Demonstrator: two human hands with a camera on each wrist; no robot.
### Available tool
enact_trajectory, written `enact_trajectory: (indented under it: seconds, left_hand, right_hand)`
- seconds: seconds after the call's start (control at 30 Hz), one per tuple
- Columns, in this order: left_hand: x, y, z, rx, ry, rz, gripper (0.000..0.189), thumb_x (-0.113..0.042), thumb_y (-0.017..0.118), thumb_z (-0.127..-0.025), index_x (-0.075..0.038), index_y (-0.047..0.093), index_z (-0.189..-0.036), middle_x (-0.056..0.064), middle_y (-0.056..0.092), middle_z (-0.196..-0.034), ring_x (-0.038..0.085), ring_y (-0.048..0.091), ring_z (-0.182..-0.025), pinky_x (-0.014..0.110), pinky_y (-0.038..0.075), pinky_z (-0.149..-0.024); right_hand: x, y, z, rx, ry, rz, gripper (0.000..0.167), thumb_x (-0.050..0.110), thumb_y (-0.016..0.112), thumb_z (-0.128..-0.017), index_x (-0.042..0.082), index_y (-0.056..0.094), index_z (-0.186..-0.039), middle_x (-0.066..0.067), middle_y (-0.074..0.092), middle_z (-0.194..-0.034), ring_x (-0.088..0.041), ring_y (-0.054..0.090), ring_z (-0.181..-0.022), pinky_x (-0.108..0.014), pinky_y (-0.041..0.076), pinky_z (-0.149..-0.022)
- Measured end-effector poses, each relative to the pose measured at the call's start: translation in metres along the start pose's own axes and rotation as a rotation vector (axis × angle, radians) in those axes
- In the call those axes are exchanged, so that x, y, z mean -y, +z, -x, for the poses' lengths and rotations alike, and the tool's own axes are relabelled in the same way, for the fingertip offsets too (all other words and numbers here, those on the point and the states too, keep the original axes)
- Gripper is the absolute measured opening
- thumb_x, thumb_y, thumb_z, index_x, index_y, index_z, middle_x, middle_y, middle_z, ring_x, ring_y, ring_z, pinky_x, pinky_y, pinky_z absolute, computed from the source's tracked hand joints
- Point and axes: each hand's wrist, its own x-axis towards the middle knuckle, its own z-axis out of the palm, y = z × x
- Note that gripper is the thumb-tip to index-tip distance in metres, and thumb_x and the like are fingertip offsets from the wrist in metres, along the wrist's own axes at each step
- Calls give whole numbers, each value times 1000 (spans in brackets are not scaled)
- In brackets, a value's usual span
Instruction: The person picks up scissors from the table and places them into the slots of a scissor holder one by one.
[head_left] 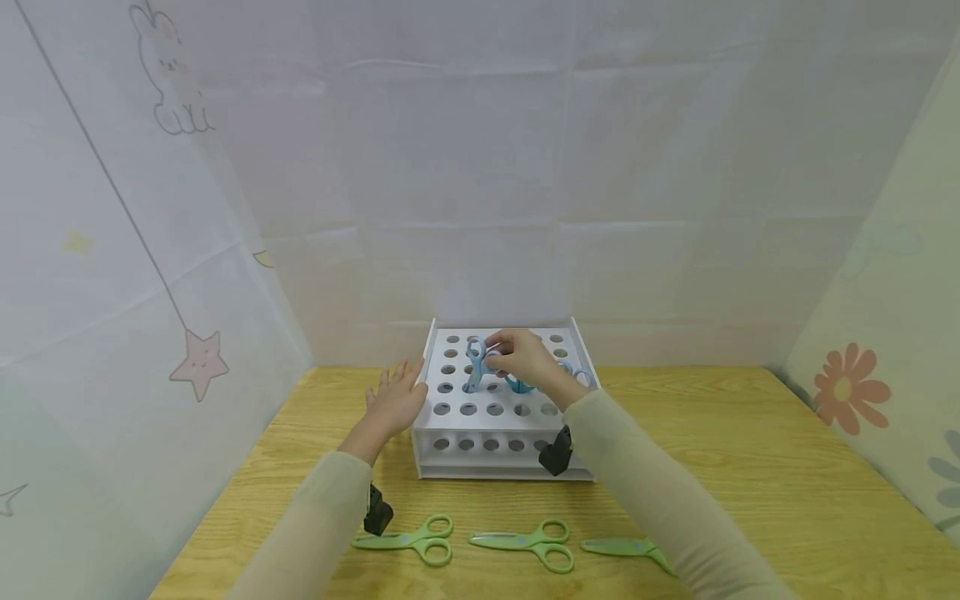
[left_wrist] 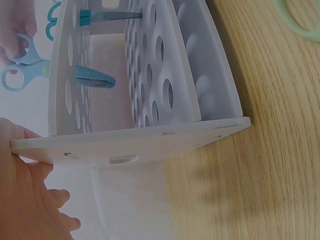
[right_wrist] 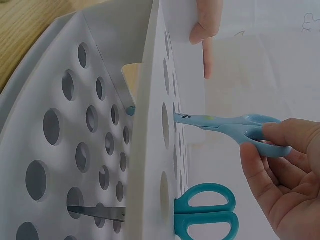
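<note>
My right hand (head_left: 522, 357) pinches the handle of light blue scissors (right_wrist: 225, 127) above a white rack (head_left: 480, 423) with rows of round holes. In the left wrist view their blades (left_wrist: 95, 77) pass down through a hole of the top panel. Teal scissors (right_wrist: 206, 212) stand in the rack beside them, handles up. More blue scissors (head_left: 583, 377) stand at the right, partly hidden by the right arm. My left hand (head_left: 393, 407) grips the rack's left side panel (left_wrist: 125, 147), its edge between thumb and fingers, with the other fingers spread outside.
Three light green scissors lie in a row on the wooden table (head_left: 712, 467) in front: the left pair (head_left: 408, 540), the middle pair (head_left: 525, 542) and the right pair (head_left: 622, 547), partly under the right sleeve. A pale printed cloth (head_left: 480, 167) hangs behind and at both sides.
</note>
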Motion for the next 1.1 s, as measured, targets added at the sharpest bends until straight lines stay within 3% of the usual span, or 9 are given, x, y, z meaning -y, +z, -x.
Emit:
enact_trajectory:
  seconds: [0.33, 0.67, 1.1]
  left_hand:
    - [0, 0, -1, 0, 0, 4, 55, -32, 27, -95, -18, 22, -148, 13, 8, -152, 40, -4, -135, 64, -7, -100]
    - [-1, -1, 1, 5, -2, 7, 55, -33, 27, -95, -18, 22, -148, 12, 8, -152, 40, -4, -136, 64, -7, -100]
    - [0, -1, 1, 6, 10, 11, 55, -33, 27, -95, -18, 20, -148, 13, 7, -152, 41, -4, -135, 65, -7, -99]
  right_hand:
    - [-2, 6, -4, -19, 20, 15, 27, 8, 64, -85, 1, 61, -110, -9, 67, -93, -23, 65, -70, -40, 53, -72]
    - [-4, 12, -4, -4, 5, 8, 24, 9, 65, -85, 3, 63, -107, -9, 67, -96, -28, 65, -77, -39, 53, -73]
    - [-9, 20, -6, 12, -19, 53, 22, 7, 65, -84, 0, 65, -104, -13, 66, -102, -29, 65, -72, -39, 54, -69]
